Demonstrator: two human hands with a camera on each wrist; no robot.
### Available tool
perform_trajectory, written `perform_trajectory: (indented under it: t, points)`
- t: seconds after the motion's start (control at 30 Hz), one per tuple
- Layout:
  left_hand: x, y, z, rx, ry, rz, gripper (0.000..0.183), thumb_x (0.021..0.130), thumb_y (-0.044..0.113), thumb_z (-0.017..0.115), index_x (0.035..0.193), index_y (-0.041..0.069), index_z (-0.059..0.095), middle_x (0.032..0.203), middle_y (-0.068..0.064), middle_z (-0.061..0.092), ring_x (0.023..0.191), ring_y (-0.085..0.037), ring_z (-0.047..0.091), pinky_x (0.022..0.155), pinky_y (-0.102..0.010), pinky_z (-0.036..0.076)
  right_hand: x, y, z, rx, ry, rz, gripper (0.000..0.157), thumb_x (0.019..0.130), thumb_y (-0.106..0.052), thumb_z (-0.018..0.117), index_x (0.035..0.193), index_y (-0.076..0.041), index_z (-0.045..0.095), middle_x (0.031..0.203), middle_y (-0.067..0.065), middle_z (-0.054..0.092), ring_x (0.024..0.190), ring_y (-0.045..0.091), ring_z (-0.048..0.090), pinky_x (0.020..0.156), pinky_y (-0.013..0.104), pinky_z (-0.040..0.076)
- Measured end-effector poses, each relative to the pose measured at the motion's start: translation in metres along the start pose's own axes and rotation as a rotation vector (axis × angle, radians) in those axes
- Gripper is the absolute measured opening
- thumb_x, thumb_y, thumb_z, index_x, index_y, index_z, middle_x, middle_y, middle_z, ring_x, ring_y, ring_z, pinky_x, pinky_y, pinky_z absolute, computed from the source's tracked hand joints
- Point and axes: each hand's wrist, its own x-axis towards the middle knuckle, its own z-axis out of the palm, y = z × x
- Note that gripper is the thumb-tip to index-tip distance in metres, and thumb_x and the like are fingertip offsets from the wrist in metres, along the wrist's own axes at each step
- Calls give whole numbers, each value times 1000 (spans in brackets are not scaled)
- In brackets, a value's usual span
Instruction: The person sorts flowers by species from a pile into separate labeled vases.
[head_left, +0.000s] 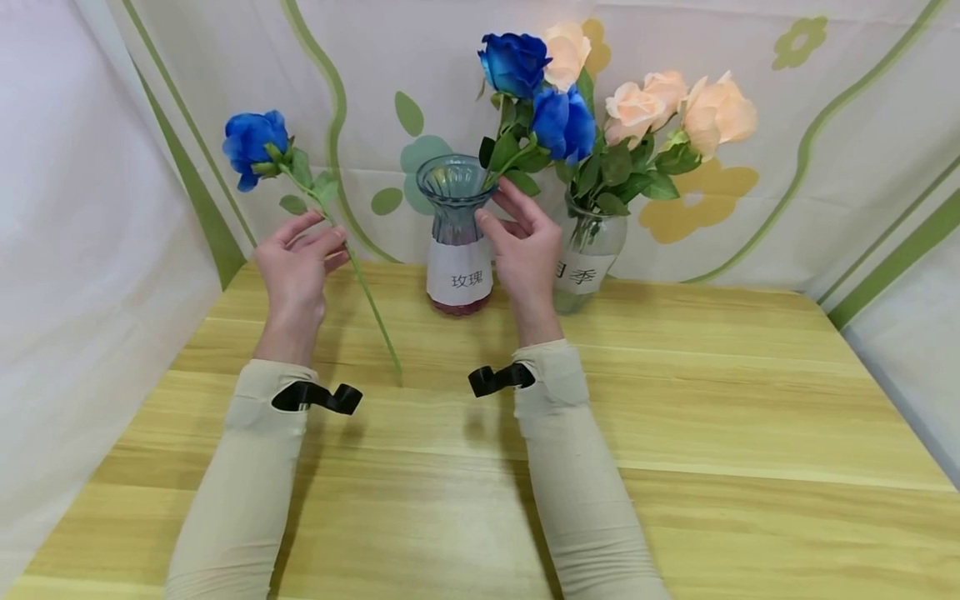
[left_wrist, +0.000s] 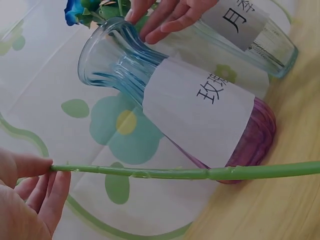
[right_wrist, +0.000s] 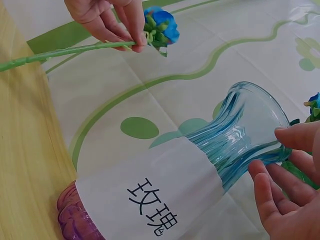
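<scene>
My left hand (head_left: pixel 296 258) pinches the green stem of a blue artificial rose (head_left: pixel 255 146) just below its leaves. The stem slants down to the right, its lower end over the table. In the middle stands a blue glass vase (head_left: pixel 460 217) with a purplish base and a white paper label. My right hand (head_left: pixel 527 242) holds this vase at the rim, thumb in front and fingers around the right side. Two more blue roses (head_left: pixel 514 65) lean right from the vase mouth, their stems at the rim beside my fingers. In the right wrist view the vase neck (right_wrist: pixel 235 130) shows clearly.
Just right of the blue vase stands a clear glass vase (head_left: pixel 600 233), also labelled, with several peach roses (head_left: pixel 718 112). Behind both hangs a patterned white cloth (head_left: pixel 517 229). The wooden table (head_left: pixel 750 400) extends toward me.
</scene>
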Motion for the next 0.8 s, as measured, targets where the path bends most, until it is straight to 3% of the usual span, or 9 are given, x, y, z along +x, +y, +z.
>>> perform_trajectory:
  t: [0.27, 0.57, 0.8]
  points:
    - [7, 12, 5, -102, 46, -6, 38, 73, 0, 84, 109, 4, 72, 98, -10, 72, 76, -21, 73, 73, -31, 61, 1, 1, 2, 0, -8, -2, 45, 86, -16, 77, 129, -24, 67, 125, 0, 70, 97, 21, 69, 86, 30, 56]
    - [19, 35, 28, -248, 64, -40, 40, 70, -4, 85, 107, 2, 72, 101, -11, 69, 78, -22, 72, 77, -32, 60, 0, -1, 1, 5, -11, -14, 46, 86, -11, 76, 130, -21, 66, 125, 3, 70, 97, 22, 69, 86, 30, 57]
    - [23, 48, 49, -325, 84, -62, 34, 72, -5, 84, 103, 1, 71, 101, -9, 69, 81, -22, 70, 90, -34, 57, 0, 0, 0, 12, -5, -20, 47, 86, -10, 75, 131, -19, 66, 125, 4, 70, 96, 22, 69, 86, 30, 57]
